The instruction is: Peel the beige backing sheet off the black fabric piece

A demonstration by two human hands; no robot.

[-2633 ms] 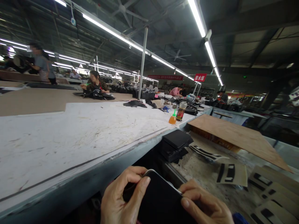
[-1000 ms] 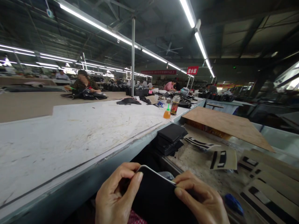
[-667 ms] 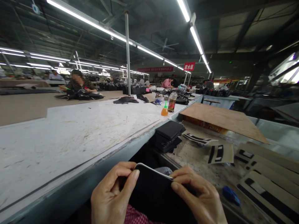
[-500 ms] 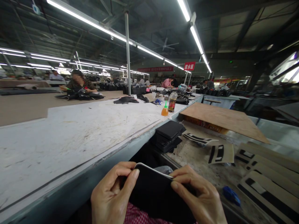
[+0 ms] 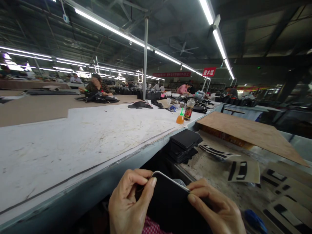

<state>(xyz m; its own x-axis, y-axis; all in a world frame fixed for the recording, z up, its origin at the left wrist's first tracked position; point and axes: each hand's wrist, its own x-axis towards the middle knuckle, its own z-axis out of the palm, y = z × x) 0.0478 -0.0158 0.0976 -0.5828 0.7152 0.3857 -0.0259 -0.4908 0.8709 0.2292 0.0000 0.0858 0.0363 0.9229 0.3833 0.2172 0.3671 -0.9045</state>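
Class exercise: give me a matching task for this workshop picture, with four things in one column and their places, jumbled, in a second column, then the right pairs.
1 black piece
2 orange bottle
3 stack of black pieces
4 plywood board

A on the white table, far end
B held by left hand and right hand
C lying slanted on the right
D just below the table's edge

Pairs: 1-B, 2-A, 3-D, 4-C

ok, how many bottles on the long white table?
2. A small orange squeeze bottle and a taller dark-labelled bottle just right of it, both at the white table's near edge. The far clutter may hide more.
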